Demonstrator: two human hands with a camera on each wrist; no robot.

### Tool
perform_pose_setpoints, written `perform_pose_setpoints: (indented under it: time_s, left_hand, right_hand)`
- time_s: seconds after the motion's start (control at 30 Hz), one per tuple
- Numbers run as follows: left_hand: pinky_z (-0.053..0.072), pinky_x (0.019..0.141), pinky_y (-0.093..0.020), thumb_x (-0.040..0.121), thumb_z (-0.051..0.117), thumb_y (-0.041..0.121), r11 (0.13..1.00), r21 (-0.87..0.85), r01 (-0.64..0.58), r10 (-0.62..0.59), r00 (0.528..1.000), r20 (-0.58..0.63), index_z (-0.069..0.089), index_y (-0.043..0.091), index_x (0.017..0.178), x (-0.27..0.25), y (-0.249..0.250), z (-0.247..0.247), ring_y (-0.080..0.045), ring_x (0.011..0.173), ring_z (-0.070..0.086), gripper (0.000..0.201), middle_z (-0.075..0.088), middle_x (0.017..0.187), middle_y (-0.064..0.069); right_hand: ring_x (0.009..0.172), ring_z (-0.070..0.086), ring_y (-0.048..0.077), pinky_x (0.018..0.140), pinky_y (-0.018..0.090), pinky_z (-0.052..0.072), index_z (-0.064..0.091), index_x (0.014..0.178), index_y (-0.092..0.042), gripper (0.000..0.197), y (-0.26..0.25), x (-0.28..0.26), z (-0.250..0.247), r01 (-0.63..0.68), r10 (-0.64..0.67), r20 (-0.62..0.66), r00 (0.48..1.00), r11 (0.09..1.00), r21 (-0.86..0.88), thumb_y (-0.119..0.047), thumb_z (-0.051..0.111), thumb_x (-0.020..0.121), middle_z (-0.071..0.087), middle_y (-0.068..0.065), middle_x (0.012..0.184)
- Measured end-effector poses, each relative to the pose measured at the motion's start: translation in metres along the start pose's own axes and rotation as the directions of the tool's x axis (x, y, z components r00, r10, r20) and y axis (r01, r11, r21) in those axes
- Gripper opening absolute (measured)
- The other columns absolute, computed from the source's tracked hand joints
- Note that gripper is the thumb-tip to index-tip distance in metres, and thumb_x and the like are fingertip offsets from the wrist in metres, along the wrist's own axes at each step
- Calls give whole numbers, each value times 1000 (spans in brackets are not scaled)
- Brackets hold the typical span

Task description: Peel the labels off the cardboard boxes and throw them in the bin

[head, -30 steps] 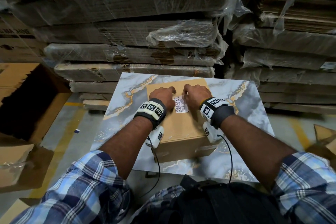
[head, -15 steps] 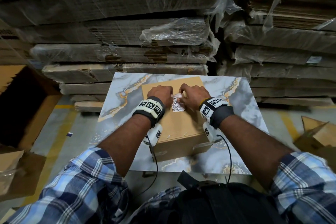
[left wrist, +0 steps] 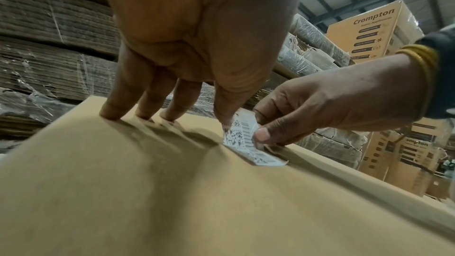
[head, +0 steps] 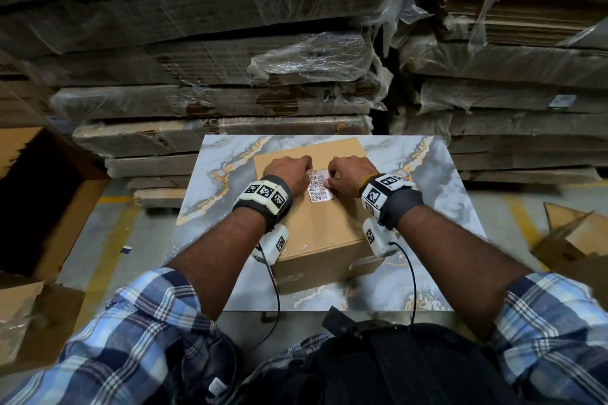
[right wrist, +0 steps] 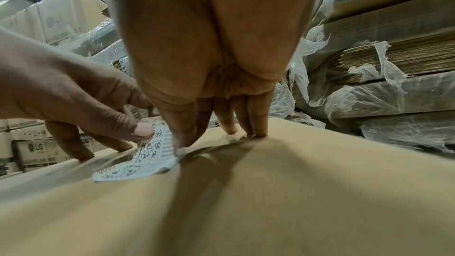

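A second ago the white barcoded paper label (left wrist: 242, 137) lay flat on top of the brown cardboard box (head: 324, 227); now its far end curls up, pinched by my left hand (head: 287, 171) and my right hand (head: 350, 174), near end stuck. Peeling is underway; binning comes later.

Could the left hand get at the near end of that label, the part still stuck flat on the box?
Probably yes. The left hand already pinches the lifted far end of the barcode label, and the stuck near end lies bare on the cardboard box top. The right hand holds the label's other edge, not the near end.
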State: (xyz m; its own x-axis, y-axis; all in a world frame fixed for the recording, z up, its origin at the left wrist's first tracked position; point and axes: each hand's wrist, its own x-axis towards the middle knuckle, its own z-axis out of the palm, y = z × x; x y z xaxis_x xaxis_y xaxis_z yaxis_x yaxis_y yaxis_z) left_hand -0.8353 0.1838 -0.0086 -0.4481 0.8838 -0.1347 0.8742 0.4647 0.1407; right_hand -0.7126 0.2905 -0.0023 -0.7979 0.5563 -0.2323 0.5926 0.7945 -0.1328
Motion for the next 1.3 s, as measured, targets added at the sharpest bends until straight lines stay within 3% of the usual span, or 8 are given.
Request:
perform_pose_setpoints:
  time_s: [0.37,0.6,0.73,0.9,1.03,1.13,1.2,1.3]
  left_hand:
    - [52,79,-36,100,48,35,993,-116,-18,31,994,105,52,23,115,4,-7,-6,-30,95,65,19,71,101,-8]
    - [42,77,-34,103,41,34,990,-141,6,5,997,83,48,22,119,9,-12,-10,-32,101,63,22,71,104,-11]
    - [39,74,-34,104,40,32,987,-160,18,-11,999,47,46,18,121,6,-11,-9,-35,99,62,24,70,103,-14]
    - [41,72,-34,104,39,30,964,-252,86,-88,996,2,44,18,124,3,-16,-12,-36,97,61,24,67,108,-17]
    - [43,71,-36,105,38,35,918,-387,82,-95,995,-15,43,21,123,-3,-23,-12,-32,89,61,24,67,107,-14]
    - [52,87,-45,100,46,37,849,-525,61,-57,998,23,35,31,121,-9,-33,-10,-33,98,65,24,69,114,-10]
    - [47,100,-45,93,61,32,814,-581,22,15,998,59,29,34,124,-14,-41,-7,-31,119,59,45,57,140,-8]
    - [45,103,-35,82,77,21,806,-592,-3,108,984,143,22,28,136,-23,-50,1,-28,130,52,77,40,154,-8]
  right_hand:
    - [108,60,29,78,29,38,61,122,-17,30,0,1,-8,-8,6,55,998,999,34,-36,55,99,66,10,120]
    - [94,54,23,75,26,33,60,121,-17,27,3,5,-17,-38,27,66,997,985,167,-32,55,99,66,10,119]
    - [94,58,25,73,29,35,56,118,-26,29,6,2,-15,-66,58,40,998,967,247,-41,62,93,67,7,114]
    - [123,57,27,98,34,44,39,144,-27,65,11,-1,-16,-89,86,21,996,947,309,-48,67,90,64,5,132]
    - [126,51,32,94,33,42,38,147,-18,66,0,-13,-12,-11,-3,146,989,995,97,-52,59,94,49,13,146]
    - [149,18,36,115,49,30,18,156,-9,87,-19,-35,10,90,-75,246,966,995,-48,-63,49,95,6,16,166]
    - [153,-2,35,123,51,14,-3,159,-9,96,-30,-52,23,167,-139,300,944,984,-68,-66,42,96,-15,13,165]
    - [153,-8,30,124,48,6,-8,159,-11,90,-33,-60,26,248,-230,360,904,969,-5,-64,34,99,-20,11,164]
